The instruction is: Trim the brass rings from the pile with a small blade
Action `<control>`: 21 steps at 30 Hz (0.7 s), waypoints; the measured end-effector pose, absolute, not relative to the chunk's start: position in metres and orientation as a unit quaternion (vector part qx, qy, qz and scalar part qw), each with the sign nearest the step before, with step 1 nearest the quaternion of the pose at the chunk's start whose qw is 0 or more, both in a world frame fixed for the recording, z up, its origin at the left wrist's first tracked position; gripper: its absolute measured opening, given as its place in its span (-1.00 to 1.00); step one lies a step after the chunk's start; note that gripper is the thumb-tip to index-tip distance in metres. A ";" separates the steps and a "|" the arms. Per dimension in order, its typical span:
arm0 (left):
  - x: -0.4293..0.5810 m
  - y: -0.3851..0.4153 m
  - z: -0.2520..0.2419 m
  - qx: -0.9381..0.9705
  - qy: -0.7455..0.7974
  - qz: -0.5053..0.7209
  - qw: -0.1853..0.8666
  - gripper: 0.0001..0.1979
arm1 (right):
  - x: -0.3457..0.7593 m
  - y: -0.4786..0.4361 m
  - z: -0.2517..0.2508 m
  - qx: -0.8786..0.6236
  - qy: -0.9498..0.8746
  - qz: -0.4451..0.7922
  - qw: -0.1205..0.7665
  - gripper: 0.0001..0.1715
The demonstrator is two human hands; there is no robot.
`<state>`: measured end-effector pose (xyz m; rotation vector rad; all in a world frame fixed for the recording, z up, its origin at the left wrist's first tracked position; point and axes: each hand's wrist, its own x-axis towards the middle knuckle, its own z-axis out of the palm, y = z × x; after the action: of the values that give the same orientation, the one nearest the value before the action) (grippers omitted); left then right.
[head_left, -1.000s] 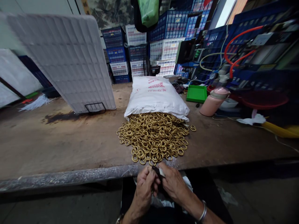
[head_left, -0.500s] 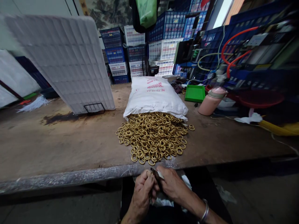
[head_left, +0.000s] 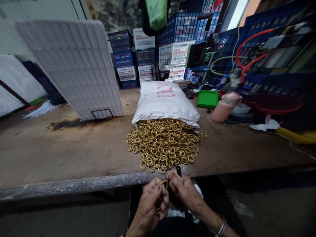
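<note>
On the left of the wooden worktable (head_left: 61, 158), a white ribbed panel (head_left: 81, 69) stands tilted above a wire stand (head_left: 102, 114), with a dark stain (head_left: 69, 124) on the wood by its foot.

Toward the middle, the left hand (head_left: 150, 204) is just off the table's near edge, its thumb and forefinger pinching a gold ring (head_left: 166, 181). The lower fingers curl inward, with another bit of gold showing under them. Beyond, a heap of similar rings (head_left: 165, 144) spills from the mouth of a white sack (head_left: 168, 102).

To the right, the right hand (head_left: 185, 194) is closed around a dark, narrow tool (head_left: 178, 170), whose end points up past the knuckles. Its fingertips come close to the ring; I cannot tell whether they touch it.

Half a second ago the tool slanted in against the left fingertips; now it stands clear of them and the ring shows more openly. I take this as a break in the tool's contact, with the ring being handled by fingers alone.

Farther right are a green tray (head_left: 207, 97) and a pink bottle (head_left: 224, 110), well apart from the hands.
</note>
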<state>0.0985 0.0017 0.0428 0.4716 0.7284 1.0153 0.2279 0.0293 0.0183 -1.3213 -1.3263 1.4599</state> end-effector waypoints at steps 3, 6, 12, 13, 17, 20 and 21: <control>0.099 0.000 0.039 0.222 0.329 0.470 0.788 -0.68 | 0.224 0.026 0.028 -0.461 -0.524 0.609 0.379 -0.52; 0.099 -0.001 0.038 0.232 0.331 0.464 0.788 -0.70 | 0.223 0.024 0.033 -0.450 -0.545 0.598 0.377 -0.54; 0.100 0.001 0.027 0.235 0.372 0.456 0.774 -0.70 | 0.226 0.026 0.029 -0.476 -0.548 0.570 0.385 -0.55; 0.100 0.001 0.025 0.233 0.378 0.456 0.771 -0.69 | 0.226 0.025 0.030 -0.483 -0.548 0.565 0.383 -0.54; 0.102 0.002 0.025 0.231 0.406 0.467 0.750 -0.67 | 0.225 0.024 0.038 -0.510 -0.568 0.532 0.366 -0.56; 0.102 0.003 0.029 0.238 0.438 0.467 0.730 -0.62 | 0.225 0.023 0.042 -0.514 -0.579 0.522 0.358 -0.57; 0.102 0.003 0.030 0.242 0.450 0.466 0.722 -0.61 | 0.225 0.023 0.042 -0.512 -0.579 0.526 0.355 -0.57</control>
<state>0.1022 0.0034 0.0295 0.5348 0.9935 1.0297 0.2247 0.0231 0.0417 -1.3220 -1.4958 1.3588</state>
